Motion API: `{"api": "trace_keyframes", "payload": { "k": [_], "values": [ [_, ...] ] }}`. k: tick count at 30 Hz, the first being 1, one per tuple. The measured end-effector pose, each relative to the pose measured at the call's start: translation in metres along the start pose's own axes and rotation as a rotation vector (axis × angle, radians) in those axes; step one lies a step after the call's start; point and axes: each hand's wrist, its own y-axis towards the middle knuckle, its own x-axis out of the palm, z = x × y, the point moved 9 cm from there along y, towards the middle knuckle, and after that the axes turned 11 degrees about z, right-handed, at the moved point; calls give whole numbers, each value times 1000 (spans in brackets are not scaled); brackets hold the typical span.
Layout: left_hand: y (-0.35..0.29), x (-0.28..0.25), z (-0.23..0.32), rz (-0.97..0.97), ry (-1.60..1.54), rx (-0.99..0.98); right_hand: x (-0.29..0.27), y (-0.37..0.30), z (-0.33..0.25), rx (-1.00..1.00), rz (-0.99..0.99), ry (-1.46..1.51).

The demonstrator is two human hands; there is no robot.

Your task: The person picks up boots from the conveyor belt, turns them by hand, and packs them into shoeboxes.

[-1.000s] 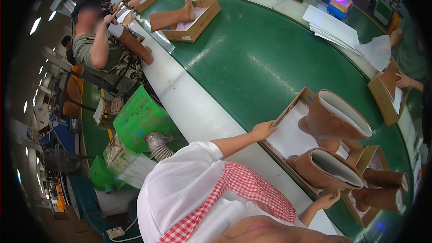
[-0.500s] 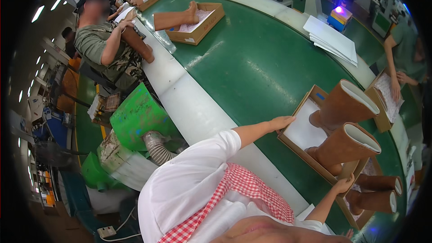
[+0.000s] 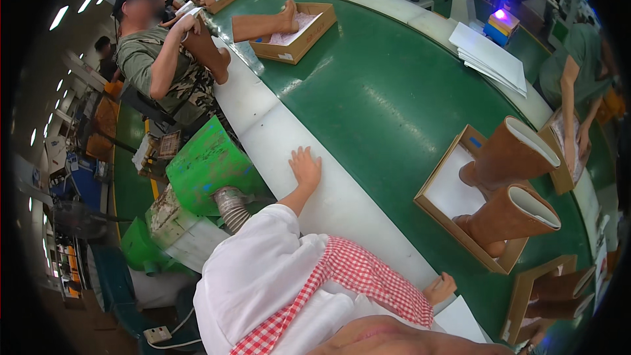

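Observation:
My left hand (image 3: 305, 169) lies flat with fingers spread on the white ledge (image 3: 348, 207) along the green belt. It holds nothing. Lower down, my right hand (image 3: 441, 288) rests by the ledge's belt-side edge, close to some white sheets (image 3: 460, 321); its fingers are loosely bent and apart, and nothing shows in them. Beyond it on the belt is an open cardboard box (image 3: 453, 227) lined with white paper. Two tall brown boots stand tilted in it, a far boot (image 3: 503, 158) and a near boot (image 3: 503, 217), with pale linings. Neither hand touches the box.
A second box (image 3: 519, 296) with brown boots sits at lower right. Further up lies another box (image 3: 309, 38) with a boot across it. One person (image 3: 148, 59) handles a boot at left; another person's arms (image 3: 570, 102) reach into a box at right. A green bin (image 3: 207, 164) stands beside the ledge.
Both my hands have let go of the boot box and drawn back to the ledge, the left hand further leftward. The lower-right box now stands apart from the nearer one, further down.

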Motion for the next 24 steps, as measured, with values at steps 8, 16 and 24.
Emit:
{"api": "trace_keyframes", "payload": {
  "k": [8,16,24],
  "values": [
    [-16,-5,-38,-26,129,-71,45,-58,-50,-148,-271,360],
    [-15,-6,-30,-6,174,-37,109,1,-128,592,-791,961],
    [-17,-7,-40,31,179,-46,-30,214,-324,75,-798,1703]
  ]
}}
